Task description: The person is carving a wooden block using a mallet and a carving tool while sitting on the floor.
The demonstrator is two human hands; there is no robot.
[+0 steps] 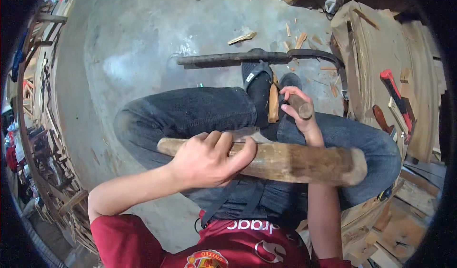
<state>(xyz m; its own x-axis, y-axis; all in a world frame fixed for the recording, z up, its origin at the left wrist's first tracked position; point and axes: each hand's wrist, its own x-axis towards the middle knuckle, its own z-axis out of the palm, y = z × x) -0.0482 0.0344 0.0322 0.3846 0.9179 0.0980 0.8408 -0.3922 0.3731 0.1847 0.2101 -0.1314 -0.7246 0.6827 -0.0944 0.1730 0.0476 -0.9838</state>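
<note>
My left hand (209, 158) is closed around the narrower end of a thick wooden club (304, 163). The club lies nearly level across my lap, its wide end pointing right and blurred. Beyond it, my right hand (304, 113) curls around a round wooden tool handle (300, 106), whose butt end faces up. The working end of that tool is hidden. Just left of the right hand, a narrow strip of wood (273, 103) stands between my legs near a sandaled foot (256, 75).
A dark metal bar (214, 58) lies across the floor beyond my feet, among wood chips (301, 40). To the right, a large timber block (381, 44) carries a red-and-black handled tool (395, 94) and a brown wooden handle (381, 119). Scrap wood (52, 163) piles up at left.
</note>
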